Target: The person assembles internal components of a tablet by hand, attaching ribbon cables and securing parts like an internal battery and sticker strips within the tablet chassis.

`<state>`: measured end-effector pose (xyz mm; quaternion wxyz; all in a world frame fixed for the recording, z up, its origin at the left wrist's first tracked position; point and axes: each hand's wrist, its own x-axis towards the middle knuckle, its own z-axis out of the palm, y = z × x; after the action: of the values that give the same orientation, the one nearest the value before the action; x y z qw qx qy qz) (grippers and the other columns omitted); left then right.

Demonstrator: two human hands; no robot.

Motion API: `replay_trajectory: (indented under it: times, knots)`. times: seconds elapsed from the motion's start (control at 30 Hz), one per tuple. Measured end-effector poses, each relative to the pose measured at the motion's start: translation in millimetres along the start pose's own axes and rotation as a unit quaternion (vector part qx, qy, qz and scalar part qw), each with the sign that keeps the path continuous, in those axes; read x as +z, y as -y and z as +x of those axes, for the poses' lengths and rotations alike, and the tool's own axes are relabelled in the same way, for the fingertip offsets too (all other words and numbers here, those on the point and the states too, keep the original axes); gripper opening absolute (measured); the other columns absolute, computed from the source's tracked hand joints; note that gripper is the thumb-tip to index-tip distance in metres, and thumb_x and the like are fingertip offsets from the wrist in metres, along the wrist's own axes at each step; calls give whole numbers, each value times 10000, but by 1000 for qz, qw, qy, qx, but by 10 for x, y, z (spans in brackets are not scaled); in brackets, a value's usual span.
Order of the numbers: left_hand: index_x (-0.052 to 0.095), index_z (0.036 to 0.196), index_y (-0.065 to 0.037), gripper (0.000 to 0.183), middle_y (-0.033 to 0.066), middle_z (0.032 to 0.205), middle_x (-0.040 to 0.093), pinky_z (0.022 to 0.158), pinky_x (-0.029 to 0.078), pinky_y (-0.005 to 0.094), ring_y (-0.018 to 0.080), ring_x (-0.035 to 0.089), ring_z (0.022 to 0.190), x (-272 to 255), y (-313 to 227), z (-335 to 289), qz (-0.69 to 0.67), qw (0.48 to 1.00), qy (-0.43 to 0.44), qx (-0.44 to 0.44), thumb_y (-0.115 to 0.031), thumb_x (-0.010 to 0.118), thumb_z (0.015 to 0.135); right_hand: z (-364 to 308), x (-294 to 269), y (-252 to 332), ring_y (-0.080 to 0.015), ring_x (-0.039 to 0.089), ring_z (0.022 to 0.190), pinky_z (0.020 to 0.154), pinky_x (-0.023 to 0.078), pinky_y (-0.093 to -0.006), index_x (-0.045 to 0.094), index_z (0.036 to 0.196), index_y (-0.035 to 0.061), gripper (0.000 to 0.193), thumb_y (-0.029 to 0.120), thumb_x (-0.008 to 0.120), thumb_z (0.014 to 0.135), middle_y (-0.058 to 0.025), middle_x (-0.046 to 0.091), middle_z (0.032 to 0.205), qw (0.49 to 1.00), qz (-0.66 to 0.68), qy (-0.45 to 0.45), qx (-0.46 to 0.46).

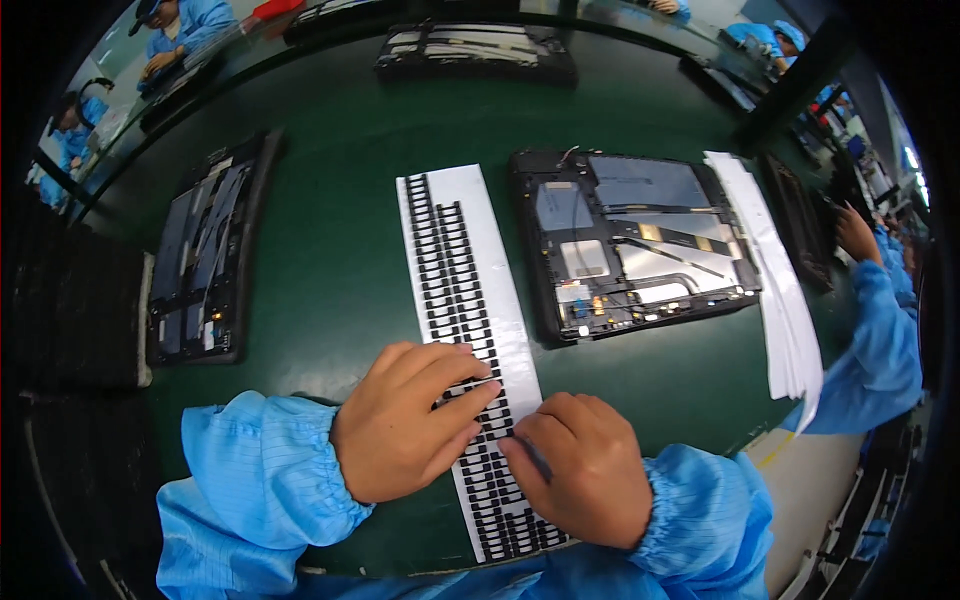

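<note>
A long white backing sheet [503, 300] lies lengthwise on the green table in front of me. Two columns of small black die-cut stickers [468, 290] cover its left part. My left hand [405, 420] rests palm down across the sheet, its fingers stretched out over the stickers. Beside it, my right hand [585, 465] is at the sheet's right edge with fingers curled and thumb close to the index finger. Whatever sits between that thumb and finger is mostly hidden. Just beyond my right hand lies an opened tablet-like device [640, 240] with batteries, cables and circuit boards exposed.
Another opened device [205, 260] lies at the left, and a black tray of silvery strips [475, 48] at the back. Loose white sheets [775, 290] hang over the right table edge. Black foam blocks [75, 310] stand at far left. A co-worker's hand [858, 235] is at right.
</note>
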<state>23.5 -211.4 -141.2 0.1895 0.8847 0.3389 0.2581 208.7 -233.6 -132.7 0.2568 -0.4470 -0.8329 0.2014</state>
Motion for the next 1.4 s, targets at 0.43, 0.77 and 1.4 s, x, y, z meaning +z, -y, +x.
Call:
replay_trajectory:
  times: [0.43, 0.77, 1.4]
  knots:
    - [578, 970, -25, 329, 122, 997, 538, 795, 385, 394, 300, 513, 957, -32, -54, 69, 65, 998, 18, 1, -35, 631, 645, -97, -496, -317, -148, 548, 634, 571, 427, -242, 571, 723, 22, 64, 8, 631, 706, -69, 548, 735, 968, 229, -80, 68]
    - [533, 1053, 16, 384, 156, 1133, 507, 792, 403, 384, 292, 509, 991, 424, -338, 1472, 52, 977, 66, 195, -69, 607, 685, -133, -1436, -1500, -242, 441, 1080, 911, 311, -318, 579, 691, 32, 35, 17, 605, 673, -134, 478, 1164, 947, 237, -141, 165]
    - [559, 1029, -1, 292, 118, 1145, 520, 793, 415, 354, 236, 515, 1002, 583, -303, 1828, 147, 956, 131, 217, -72, 509, 751, -111, -1380, -1664, -337, 324, 1207, 973, 278, -385, 555, 675, 24, 61, 4, 612, 669, -160, 437, 1201, 967, 150, -121, 166]
